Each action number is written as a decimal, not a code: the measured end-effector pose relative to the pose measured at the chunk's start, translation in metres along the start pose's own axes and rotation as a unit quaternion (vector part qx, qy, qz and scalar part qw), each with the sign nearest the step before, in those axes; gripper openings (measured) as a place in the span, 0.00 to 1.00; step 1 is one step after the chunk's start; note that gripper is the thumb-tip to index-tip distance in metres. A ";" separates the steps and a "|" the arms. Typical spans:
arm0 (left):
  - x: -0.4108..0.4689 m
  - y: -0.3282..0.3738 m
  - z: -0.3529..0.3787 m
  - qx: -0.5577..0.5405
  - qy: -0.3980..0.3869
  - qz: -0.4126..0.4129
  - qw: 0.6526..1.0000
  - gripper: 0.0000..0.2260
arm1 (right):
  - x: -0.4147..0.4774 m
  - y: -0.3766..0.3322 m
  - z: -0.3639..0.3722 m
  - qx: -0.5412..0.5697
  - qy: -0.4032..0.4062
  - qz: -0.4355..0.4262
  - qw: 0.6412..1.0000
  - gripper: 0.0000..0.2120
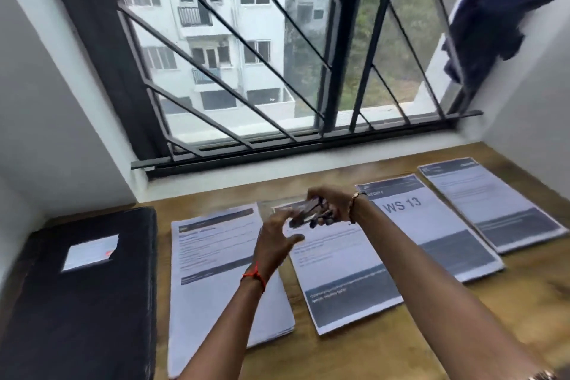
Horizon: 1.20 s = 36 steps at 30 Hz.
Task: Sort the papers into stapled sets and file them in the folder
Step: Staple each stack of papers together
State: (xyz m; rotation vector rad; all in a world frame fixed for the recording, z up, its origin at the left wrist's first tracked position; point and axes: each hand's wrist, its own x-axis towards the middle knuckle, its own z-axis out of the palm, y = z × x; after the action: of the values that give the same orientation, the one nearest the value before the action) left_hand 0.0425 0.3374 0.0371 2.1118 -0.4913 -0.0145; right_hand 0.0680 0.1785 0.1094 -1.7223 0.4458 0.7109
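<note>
Right hand (334, 202), dark stapler (303, 215) (blurred), banded papers (342, 274)

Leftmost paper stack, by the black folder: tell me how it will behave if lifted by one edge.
The leftmost paper stack would probably sag, being thin sheets lying flat. Its near corner shows several fanned layers, so the sheets look loose and may slide apart. On the smooth wooden table it should push easily.

Folder (77, 302): black; label (89, 251) white, red mark. Paper stacks (216, 271), right of folder: white, dark grey bands. Table (524, 302): brown wood grain. Wrist thread (254, 276): red.
</note>
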 end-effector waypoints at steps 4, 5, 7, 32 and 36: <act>0.018 0.037 0.054 -0.064 -0.010 0.037 0.997 0.12 | -0.024 0.023 -0.058 0.011 0.020 -0.017 1.000 0.23; 0.025 0.048 0.069 -0.077 -0.019 0.037 0.996 0.10 | -0.028 0.030 -0.077 0.026 0.026 -0.032 0.999 0.26; 0.038 0.067 0.104 -0.095 -0.036 0.039 0.994 0.09 | -0.037 0.047 -0.115 0.067 0.044 -0.065 0.995 0.28; 0.129 0.231 0.430 -0.133 -0.183 -0.081 0.971 0.11 | -0.075 0.275 -0.481 -0.027 0.397 -0.048 0.916 0.02; 0.140 0.213 0.432 -0.096 -0.149 -0.094 0.980 0.11 | -0.056 0.301 -0.514 -0.096 0.482 0.029 0.870 0.08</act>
State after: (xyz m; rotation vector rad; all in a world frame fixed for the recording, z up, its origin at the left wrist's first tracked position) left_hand 0.0141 -0.1613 -0.0088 1.9657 -0.4436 -0.4752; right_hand -0.0457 -0.3993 0.0062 -2.1873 1.1382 -0.1442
